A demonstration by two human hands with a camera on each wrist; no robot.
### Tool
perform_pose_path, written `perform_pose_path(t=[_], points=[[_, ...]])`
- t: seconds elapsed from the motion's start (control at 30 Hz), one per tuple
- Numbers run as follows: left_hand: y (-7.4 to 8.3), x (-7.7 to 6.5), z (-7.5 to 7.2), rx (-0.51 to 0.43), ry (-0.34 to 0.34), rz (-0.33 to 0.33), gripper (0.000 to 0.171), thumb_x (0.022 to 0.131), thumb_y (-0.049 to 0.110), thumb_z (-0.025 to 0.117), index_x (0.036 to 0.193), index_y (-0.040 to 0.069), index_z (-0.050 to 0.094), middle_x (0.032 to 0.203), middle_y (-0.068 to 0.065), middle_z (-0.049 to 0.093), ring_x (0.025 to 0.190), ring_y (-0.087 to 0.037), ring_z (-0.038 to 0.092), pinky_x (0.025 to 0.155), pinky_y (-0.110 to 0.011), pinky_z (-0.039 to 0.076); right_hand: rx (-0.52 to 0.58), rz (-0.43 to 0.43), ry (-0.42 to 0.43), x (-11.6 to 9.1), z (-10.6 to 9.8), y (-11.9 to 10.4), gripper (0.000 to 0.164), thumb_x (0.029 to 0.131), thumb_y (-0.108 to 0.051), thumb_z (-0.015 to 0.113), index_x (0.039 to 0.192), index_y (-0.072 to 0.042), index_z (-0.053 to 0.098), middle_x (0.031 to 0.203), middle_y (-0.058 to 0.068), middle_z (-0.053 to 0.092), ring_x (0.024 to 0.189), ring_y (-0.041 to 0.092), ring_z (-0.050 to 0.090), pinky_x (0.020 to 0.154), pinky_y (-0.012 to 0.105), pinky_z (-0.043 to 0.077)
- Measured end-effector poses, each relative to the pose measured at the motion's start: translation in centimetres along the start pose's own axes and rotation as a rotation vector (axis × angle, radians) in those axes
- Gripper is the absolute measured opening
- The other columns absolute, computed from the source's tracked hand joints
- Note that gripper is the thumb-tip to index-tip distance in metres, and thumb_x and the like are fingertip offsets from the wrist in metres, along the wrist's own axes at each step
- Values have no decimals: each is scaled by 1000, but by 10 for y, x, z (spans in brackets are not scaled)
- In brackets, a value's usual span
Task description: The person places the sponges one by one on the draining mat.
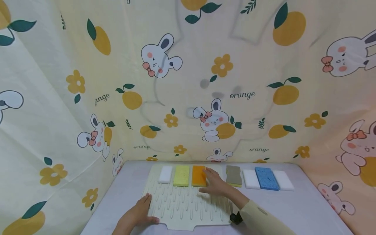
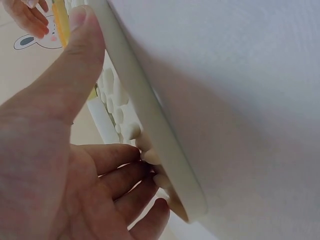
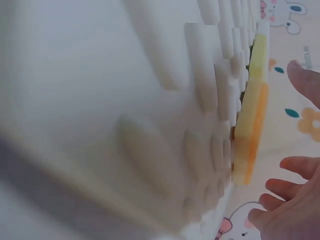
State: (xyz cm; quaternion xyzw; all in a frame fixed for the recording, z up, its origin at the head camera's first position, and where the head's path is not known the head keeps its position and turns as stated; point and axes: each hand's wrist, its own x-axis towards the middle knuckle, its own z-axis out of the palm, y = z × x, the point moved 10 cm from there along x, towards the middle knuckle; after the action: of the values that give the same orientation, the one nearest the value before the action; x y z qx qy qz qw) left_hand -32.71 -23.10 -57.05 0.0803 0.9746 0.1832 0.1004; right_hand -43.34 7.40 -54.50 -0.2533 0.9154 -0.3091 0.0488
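A cream ridged drainer mat lies on the table. At its left front corner rests my left hand; the left wrist view shows the thumb along the raised rim and the lightly bent fingers touching the ridges. Above the mat's back right part is my right hand, fingers spread, beside an orange-topped sponge. The right wrist view shows a gap between those fingers and the sponge. Left of it on the mat's back row lie a yellow sponge and a white sponge.
Right of the mat's back row lies a grey-topped sponge with a yellow underside. Farther right, a blue sponge sits between two white sponges, the nearer one on its left. A printed cloth hangs behind and around the table.
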Motion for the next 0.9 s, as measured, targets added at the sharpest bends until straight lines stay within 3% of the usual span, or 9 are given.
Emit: perform_pose_path(t=[0.27, 0.9], points=[[0, -2, -1, 3, 8, 2, 116, 75, 47, 96, 153, -19, 41, 162, -39, 37, 150, -57, 37, 122, -66, 36, -21, -2, 49, -32, -17, 4, 106, 85, -42, 92, 162, 4, 37, 169, 30, 31, 157, 52, 26, 124, 72, 27], [-4, 4, 7, 18, -12, -20, 118, 76, 51, 94, 155, -17, 40, 164, -37, 36, 152, -55, 35, 124, -65, 33, -44, 87, 75, -103, -40, 19, 108, 83, -48, 93, 163, 1, 40, 171, 28, 30, 159, 51, 23, 124, 74, 26]])
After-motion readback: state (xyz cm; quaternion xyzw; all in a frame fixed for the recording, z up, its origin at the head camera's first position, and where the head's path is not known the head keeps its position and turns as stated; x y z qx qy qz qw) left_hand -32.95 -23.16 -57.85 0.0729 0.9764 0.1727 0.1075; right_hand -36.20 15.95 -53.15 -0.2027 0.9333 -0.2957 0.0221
